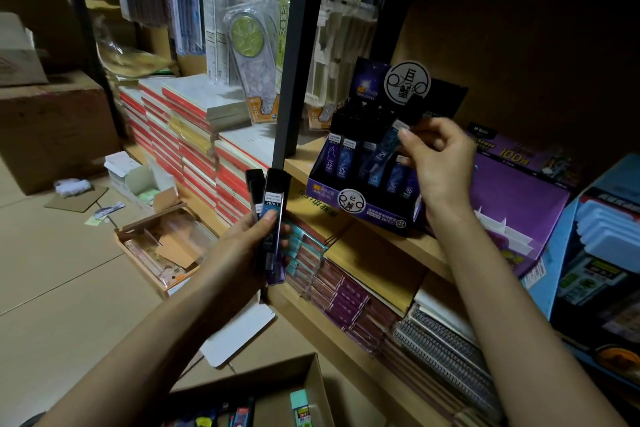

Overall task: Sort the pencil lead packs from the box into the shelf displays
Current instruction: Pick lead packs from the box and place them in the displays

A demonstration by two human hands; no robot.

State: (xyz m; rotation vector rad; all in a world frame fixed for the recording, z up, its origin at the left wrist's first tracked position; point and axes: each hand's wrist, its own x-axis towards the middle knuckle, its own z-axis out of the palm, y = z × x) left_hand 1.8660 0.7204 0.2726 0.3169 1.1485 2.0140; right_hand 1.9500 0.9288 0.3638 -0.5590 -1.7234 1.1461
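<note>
Sorting is partly done. The right hand (440, 163) pinches one lead pack (386, 149), tilted above the display box (346, 204), whose front slots already hold packs. Left of the display box, the left hand (252, 239) grips several spare packs (273, 204). Stock apparently remains in the cardboard box (311, 378) below.

A pencil lead pack (274, 194) held in the left hand (249, 241) has a white label ending in "2B/0.7"; the smaller lines above it are too blurred to read. A second pack (382, 149), pinched by the right hand (440, 163), has print too blurred to read. On the shelf, a purple display box (375, 213) has a round white sign (407, 83) at its far top with the black characters 巨蟹. A smaller round label (351, 202) on its near front repeats them. To the right, a purple carton (502, 191) shows "100" in yellow. Far left, a green hanging card (284, 28) reads 防摔直尺.
</note>
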